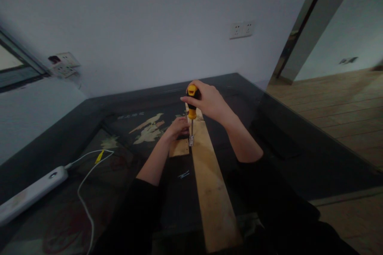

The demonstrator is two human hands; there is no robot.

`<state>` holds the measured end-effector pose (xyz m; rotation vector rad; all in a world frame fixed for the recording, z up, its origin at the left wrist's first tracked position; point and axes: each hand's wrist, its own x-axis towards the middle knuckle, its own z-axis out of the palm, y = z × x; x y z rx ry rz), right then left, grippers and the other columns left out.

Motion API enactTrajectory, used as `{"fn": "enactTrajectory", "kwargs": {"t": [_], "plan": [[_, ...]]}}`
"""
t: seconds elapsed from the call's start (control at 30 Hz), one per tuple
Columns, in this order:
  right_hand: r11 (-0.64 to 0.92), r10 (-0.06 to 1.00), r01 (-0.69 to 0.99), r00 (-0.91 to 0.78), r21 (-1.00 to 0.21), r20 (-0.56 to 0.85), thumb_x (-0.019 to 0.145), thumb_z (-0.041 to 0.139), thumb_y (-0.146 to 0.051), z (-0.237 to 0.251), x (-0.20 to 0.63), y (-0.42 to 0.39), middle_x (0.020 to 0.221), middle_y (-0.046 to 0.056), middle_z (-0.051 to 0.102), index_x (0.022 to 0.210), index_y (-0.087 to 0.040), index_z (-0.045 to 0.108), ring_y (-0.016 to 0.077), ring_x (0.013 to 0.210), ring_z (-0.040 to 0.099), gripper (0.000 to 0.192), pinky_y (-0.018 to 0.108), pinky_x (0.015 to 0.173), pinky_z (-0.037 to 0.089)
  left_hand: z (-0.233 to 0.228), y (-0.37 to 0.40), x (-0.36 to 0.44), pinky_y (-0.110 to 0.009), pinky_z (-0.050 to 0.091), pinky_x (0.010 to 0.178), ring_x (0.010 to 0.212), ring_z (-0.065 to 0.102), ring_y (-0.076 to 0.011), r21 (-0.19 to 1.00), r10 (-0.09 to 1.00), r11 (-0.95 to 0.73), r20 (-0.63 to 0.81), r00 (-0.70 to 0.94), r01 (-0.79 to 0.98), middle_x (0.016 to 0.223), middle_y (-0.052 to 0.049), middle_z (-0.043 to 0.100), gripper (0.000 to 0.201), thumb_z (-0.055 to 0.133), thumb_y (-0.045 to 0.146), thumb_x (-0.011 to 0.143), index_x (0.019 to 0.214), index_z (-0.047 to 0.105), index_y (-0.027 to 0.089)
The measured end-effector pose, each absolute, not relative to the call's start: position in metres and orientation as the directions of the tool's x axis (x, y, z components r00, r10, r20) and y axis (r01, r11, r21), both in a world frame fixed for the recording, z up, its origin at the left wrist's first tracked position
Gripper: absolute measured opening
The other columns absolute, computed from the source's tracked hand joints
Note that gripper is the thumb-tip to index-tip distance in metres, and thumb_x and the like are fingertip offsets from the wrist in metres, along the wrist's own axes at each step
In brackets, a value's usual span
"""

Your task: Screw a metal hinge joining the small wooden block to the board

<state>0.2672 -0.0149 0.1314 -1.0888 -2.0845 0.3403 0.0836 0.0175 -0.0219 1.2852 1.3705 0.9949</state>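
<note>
A yellow-and-black screwdriver (pixel 192 114) stands upright in my right hand (pixel 206 97), whose fingers wrap round its handle. Its shaft reaches down to a small metal hinge (pixel 191 140), which lies where a long wooden board (pixel 211 175) meets a small flat wood piece (pixel 178 148). My left hand (pixel 179 125) is closed at the left edge of the board, just behind the small piece. Its fingertips are partly hidden, so what they pinch is unclear. A few thin screws (pixel 184 174) lie on the dark table (pixel 176 203) nearer to me.
At the left lies a white power strip (pixel 36 193) with a white cable (pixel 82 185) carrying a yellow tag (pixel 99 156). A pale wall (pixel 149 28) with a socket (pixel 241 30) rises behind the table. Wooden floor (pixel 338 103) shows beyond the right edge.
</note>
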Motion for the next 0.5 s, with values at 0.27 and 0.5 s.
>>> {"fn": "enactTrajectory", "kwargs": {"t": [0.27,0.5], "plan": [[0.601,0.792,0.572,-0.329,-0.559,0.515,0.086,0.066,-0.044,0.141,0.287,-0.014,0.086,0.004,0.061,0.097,-0.021,0.059,0.0182,0.078,0.052,0.026,0.032,0.071,0.036,-0.01,0.001,0.084,-0.022,0.056,0.08,0.08,0.069,-0.011,0.905,0.931,0.366,-0.352,0.1,-0.219,0.091,-0.008,0.073,0.01,0.067,0.006,0.082,0.084,0.069,0.015],[0.626,0.774,0.521,-0.324,-0.58,0.545,0.084,0.068,-0.042,0.148,0.298,-0.02,0.084,0.003,0.06,0.09,-0.02,0.058,0.0164,0.076,0.049,0.025,0.03,0.069,0.034,0.009,-0.024,0.084,-0.035,0.06,0.068,0.071,0.072,-0.0187,0.833,0.803,0.517,-0.391,0.45,-0.197,0.093,-0.003,0.07,0.06,0.071,0.014,0.08,0.134,0.046,0.025]]}}
